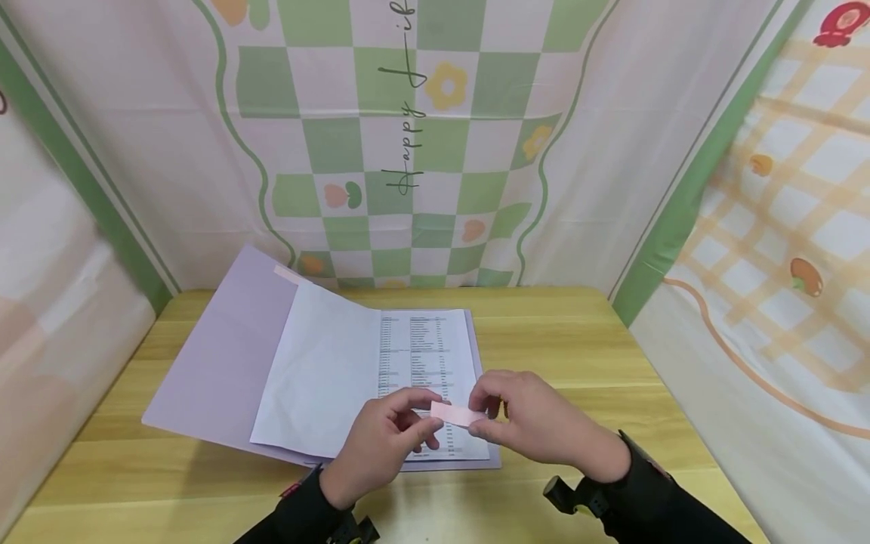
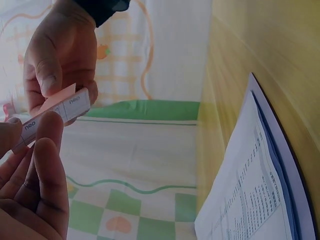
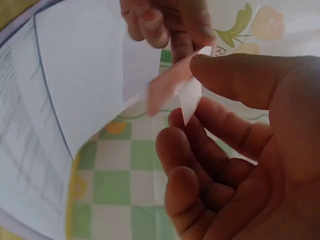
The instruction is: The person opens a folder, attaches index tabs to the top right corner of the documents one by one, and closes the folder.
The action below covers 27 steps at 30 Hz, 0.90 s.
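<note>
A small pink paper strip (image 1: 448, 412), looking like a sticky-note pad, is held between both hands above the open folder. My left hand (image 1: 381, 434) pinches its left end between thumb and fingers. At the other end, my right hand (image 1: 533, 414) grips the strip with thumb and forefinger. In the left wrist view a white printed backing (image 2: 75, 105) shows on its underside, with pink paper standing up from it. In the right wrist view a white flap (image 3: 190, 100) hangs below the pink layer, under the right thumb.
A lilac folder (image 1: 211, 363) lies open on the wooden table (image 1: 557, 332). Inside it are a blank white page (image 1: 319, 370) at left and a printed list page (image 1: 414, 347) at right. A pale pink tab (image 1: 288, 275) sits near the cover's top. Patterned cloth (image 1: 442, 151) hangs behind.
</note>
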Tool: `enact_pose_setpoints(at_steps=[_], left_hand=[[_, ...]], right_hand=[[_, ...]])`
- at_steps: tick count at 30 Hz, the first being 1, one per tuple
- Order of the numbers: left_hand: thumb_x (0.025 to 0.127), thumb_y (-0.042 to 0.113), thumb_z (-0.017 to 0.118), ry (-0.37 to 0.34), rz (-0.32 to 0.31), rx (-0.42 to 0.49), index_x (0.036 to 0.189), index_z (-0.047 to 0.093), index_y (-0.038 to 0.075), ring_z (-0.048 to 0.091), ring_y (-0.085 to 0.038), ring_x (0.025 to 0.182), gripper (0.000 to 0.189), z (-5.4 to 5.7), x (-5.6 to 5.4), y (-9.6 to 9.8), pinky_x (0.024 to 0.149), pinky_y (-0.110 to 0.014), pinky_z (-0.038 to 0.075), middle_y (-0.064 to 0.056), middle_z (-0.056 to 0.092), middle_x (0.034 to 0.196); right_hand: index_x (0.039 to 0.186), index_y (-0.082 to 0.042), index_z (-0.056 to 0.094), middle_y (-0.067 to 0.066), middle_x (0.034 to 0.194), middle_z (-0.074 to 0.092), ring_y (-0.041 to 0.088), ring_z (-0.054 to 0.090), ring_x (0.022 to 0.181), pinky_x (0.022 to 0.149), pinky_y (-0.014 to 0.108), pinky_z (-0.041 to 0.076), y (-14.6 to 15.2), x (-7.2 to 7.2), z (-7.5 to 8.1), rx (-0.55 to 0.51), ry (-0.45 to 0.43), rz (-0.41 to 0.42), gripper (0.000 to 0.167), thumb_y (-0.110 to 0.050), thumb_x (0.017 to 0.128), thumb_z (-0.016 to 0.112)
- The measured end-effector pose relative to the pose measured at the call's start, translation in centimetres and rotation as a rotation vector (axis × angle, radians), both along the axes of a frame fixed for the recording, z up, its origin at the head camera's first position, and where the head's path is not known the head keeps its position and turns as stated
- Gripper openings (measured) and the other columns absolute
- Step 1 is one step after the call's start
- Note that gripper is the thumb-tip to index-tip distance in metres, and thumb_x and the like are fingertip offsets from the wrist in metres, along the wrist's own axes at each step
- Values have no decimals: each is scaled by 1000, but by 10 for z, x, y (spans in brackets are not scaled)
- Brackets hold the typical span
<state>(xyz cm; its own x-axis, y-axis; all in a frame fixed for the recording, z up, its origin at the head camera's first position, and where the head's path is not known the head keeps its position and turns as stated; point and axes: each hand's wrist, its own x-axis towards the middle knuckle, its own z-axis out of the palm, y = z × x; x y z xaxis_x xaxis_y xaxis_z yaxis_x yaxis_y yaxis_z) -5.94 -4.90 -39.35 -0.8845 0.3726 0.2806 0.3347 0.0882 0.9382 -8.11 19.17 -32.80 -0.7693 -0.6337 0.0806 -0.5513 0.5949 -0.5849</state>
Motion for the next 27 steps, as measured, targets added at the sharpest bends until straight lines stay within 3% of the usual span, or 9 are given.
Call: enact_pose_setpoints(at_steps=[5, 9, 14, 19, 27], left_hand=[[94, 25, 71, 35, -2, -34, 115, 68, 16, 61, -13, 58, 23, 0, 2, 2, 49, -22, 43, 6, 69, 75], [94, 26, 72, 66, 4, -66, 114, 69, 17, 60, -14, 58, 22, -1, 3, 3, 49, -22, 42, 7, 69, 76], [93, 26, 72, 138, 19, -102, 111, 72, 17, 60, -10, 59, 20, -4, 1, 4, 49, -23, 45, 8, 67, 77], [92, 23, 73, 212, 35, -129, 109, 72, 15, 54, -3, 59, 18, -7, -1, 4, 51, -23, 47, 13, 64, 78], [91, 18, 74, 280, 60, -183, 106, 72, 13, 52, -2, 62, 16, -8, -1, 5, 54, -21, 48, 12, 63, 82]], right_hand=[[89, -14, 64, -2, 71, 60, 17, 54, 61, 52, 27, 42, 3, -8, 6, -94, -369, -38, 13, -21, 91, 74], [87, -7, 67, 4, 67, 58, 20, 50, 56, 48, 26, 38, 6, -14, 6, -143, -562, -26, 12, -16, 94, 70], [81, -5, 69, 5, 65, 57, 18, 48, 53, 49, 27, 39, 8, -19, 3, -137, -636, -3, 19, -17, 96, 68], [78, -6, 68, 5, 63, 57, 17, 49, 53, 50, 26, 41, 9, -22, 2, -128, -645, 6, 21, -18, 95, 69], [78, -3, 68, 6, 63, 56, 17, 49, 54, 51, 27, 42, 11, -24, 4, -166, -696, 4, 21, -16, 94, 69]])
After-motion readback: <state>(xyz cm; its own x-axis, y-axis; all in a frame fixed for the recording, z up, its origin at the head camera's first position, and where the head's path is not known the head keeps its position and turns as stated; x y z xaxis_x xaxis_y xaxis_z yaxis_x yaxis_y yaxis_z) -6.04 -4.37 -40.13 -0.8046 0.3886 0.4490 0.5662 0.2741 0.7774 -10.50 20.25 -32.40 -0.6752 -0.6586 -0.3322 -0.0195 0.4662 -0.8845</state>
